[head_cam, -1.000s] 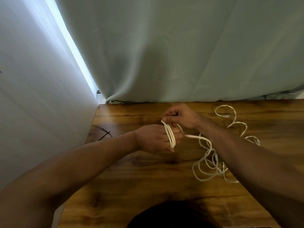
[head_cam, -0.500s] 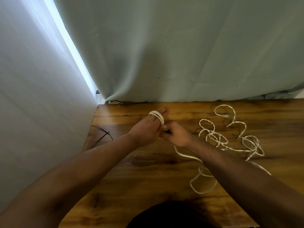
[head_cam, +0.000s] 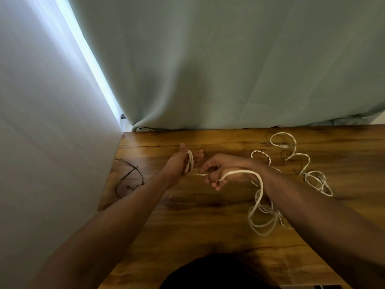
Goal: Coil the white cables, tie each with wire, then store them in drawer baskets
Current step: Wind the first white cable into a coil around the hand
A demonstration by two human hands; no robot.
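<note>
My left hand [head_cam: 181, 163] is held up over the wooden table [head_cam: 208, 205] with straight fingers, and a few turns of white cable [head_cam: 190, 161] are wound around them. Just to its right, my right hand [head_cam: 218, 171] grips the running strand of the same cable. That strand arcs over my right wrist and drops to a loose tangle [head_cam: 262, 217] on the table. More white cable [head_cam: 312, 176] sprawls in loops at the back right, ending in a plug [head_cam: 284, 146]. Thin dark wire [head_cam: 129, 180] lies at the table's left edge.
A grey-green curtain [head_cam: 229, 69] hangs along the table's far edge. A pale wall [head_cam: 41, 142] borders the table on the left. A dark shape [head_cam: 208, 272] sits at the bottom of the view.
My right hand has come down from the top of my left hand and pulled to the right, drawing the strand out. The loose cable on the table has shifted.
</note>
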